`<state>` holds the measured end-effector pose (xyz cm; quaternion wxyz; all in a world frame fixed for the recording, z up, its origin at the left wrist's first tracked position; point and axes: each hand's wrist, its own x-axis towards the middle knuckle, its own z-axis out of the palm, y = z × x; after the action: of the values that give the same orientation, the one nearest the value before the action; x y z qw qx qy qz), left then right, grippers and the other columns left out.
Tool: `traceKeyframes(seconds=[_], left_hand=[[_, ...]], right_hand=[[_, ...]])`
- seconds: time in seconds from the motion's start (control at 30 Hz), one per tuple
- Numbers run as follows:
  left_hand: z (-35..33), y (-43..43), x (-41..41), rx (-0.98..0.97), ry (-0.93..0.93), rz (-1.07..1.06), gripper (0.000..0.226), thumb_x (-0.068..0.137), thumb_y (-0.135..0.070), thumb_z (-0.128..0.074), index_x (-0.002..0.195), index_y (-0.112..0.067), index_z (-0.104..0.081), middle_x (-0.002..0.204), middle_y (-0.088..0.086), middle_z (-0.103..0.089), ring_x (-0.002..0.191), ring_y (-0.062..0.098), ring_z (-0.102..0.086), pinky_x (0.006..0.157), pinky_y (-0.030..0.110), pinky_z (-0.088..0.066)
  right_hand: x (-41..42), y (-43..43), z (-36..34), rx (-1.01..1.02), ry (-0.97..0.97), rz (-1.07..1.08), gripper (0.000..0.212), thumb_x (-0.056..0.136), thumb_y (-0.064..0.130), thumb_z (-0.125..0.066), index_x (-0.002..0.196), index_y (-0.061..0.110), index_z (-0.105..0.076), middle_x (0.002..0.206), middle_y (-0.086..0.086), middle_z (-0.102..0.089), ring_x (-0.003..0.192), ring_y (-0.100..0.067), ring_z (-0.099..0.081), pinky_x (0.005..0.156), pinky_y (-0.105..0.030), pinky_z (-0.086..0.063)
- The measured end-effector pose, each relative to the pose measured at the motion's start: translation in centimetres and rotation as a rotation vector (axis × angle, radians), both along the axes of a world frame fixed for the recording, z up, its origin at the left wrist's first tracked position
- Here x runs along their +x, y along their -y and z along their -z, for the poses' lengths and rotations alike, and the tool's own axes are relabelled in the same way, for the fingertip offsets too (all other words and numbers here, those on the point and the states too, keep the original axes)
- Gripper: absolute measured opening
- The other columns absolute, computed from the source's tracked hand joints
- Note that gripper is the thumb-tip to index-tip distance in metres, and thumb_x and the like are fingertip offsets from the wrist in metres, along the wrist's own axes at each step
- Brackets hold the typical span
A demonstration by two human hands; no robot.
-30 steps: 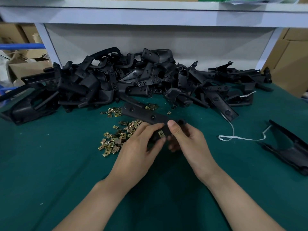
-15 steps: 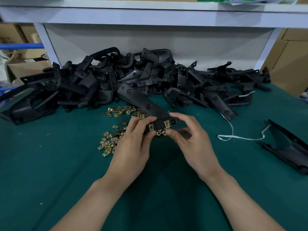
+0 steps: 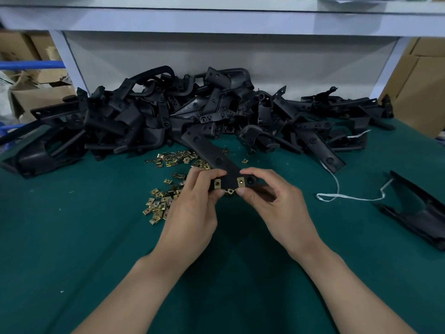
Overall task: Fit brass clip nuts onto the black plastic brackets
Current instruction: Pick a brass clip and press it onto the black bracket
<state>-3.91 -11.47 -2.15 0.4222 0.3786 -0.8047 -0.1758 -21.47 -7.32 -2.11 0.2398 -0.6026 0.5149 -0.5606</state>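
Uncounted loose brass clip nuts (image 3: 160, 203) lie on the green surface (image 3: 72, 237) just left of the left hand (image 3: 192, 208), whose fingers pinch the near end of one long black bracket (image 3: 212, 150). Two fitted nuts (image 3: 217, 183) sit side by side on that end, between the left fingers and the right hand (image 3: 279, 203), which pinches it too. A heap of brackets (image 3: 144, 112) lies behind; right of the hands, one white cord (image 3: 337, 196) and one black part (image 3: 423, 213).

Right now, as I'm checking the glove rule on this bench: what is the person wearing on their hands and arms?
Nothing. The left hand and right hand are bare, with no gloves, rings or tape. The left forearm and right forearm are uncovered to the frame's edge: no sleeve, watch or wristband in view.
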Motion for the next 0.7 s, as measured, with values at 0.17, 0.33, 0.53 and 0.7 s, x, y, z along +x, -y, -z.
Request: traceKeyframes(seconds=[0.17, 0.33, 0.53, 0.7], left_hand=[[0.0, -0.1, 0.0, -0.011, -0.001, -0.011, 0.033, 0.097, -0.027, -0.041, 0.128, -0.023, -0.051, 0.117, -0.011, -0.045, 0.083, 0.010, -0.055, 0.069, 0.048, -0.054], [-0.4, -0.2, 0.0, -0.055, 0.054, -0.034, 0.033, 0.097, -0.020, -0.043, 0.128, -0.020, -0.053, 0.119, -0.008, -0.046, 0.082, 0.016, -0.060, 0.064, 0.049, -0.054], [-0.9, -0.4, 0.1, -0.160, 0.167, -0.078, 0.034, 0.093, -0.005, -0.056, 0.126, -0.014, -0.056, 0.116, 0.000, -0.052, 0.067, 0.020, -0.059, 0.048, 0.045, -0.051], [-0.9, -0.4, 0.1, -0.164, 0.169, -0.073, 0.034, 0.093, -0.009, -0.052, 0.127, -0.014, -0.056, 0.116, 0.000, -0.052, 0.070, 0.020, -0.061, 0.049, 0.045, -0.052]], right_hand=[[0.1, -0.1, 0.0, 0.047, 0.085, -0.038, 0.030, 0.088, 0.028, -0.078, 0.116, 0.036, -0.070, 0.106, 0.016, -0.075, 0.099, -0.002, -0.071, 0.083, -0.009, -0.050], [0.0, 0.0, 0.0, 0.050, 0.106, -0.065, 0.029, 0.088, 0.025, -0.077, 0.115, 0.032, -0.069, 0.121, 0.020, -0.070, 0.107, -0.002, -0.069, 0.089, -0.013, -0.051], [-0.1, 0.3, 0.3, 0.053, 0.148, -0.118, 0.029, 0.091, 0.012, -0.073, 0.115, 0.027, -0.067, 0.127, 0.022, -0.067, 0.115, -0.002, -0.065, 0.093, -0.014, -0.049], [-0.2, 0.4, 0.3, 0.054, 0.143, -0.106, 0.029, 0.091, 0.010, -0.074, 0.115, 0.025, -0.067, 0.127, 0.021, -0.067, 0.115, -0.001, -0.065, 0.094, -0.016, -0.050]])
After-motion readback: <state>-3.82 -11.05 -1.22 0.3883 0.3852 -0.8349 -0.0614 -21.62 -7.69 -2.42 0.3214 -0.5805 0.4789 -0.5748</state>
